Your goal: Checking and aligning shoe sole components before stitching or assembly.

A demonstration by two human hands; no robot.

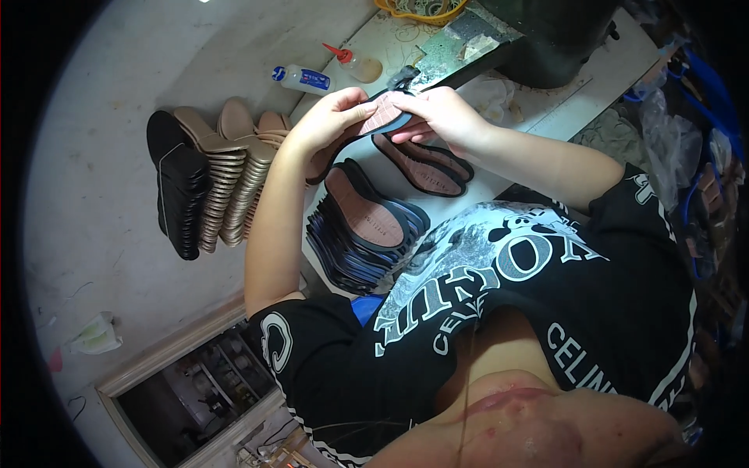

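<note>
Both my hands are closed on one insole (pixel 381 117), dark-edged with a pinkish-brown top, held above the white worktable. My left hand (pixel 331 117) grips its left side, the thumb lying on top. At the other end, my right hand (pixel 445 117) pinches the edge between thumb and fingers. Just below my right hand lie two loose insoles (pixel 437 178) of the same kind. A tall stack of insoles (pixel 363 207) with dark and bluish edges stands nearer to me, below my left hand. My fingers hide part of the held insole.
Left of my left arm stand bundled black insoles (pixel 181 187) and gold-beige insoles (pixel 218 168). Behind my hands are a red-tipped bottle (pixel 363 68), a blue-capped bottle (pixel 307 79), a worn green machine bed (pixel 460 51) and a yellow basket (pixel 456 13). Clear plastic bags (pixel 663 132) hang at right.
</note>
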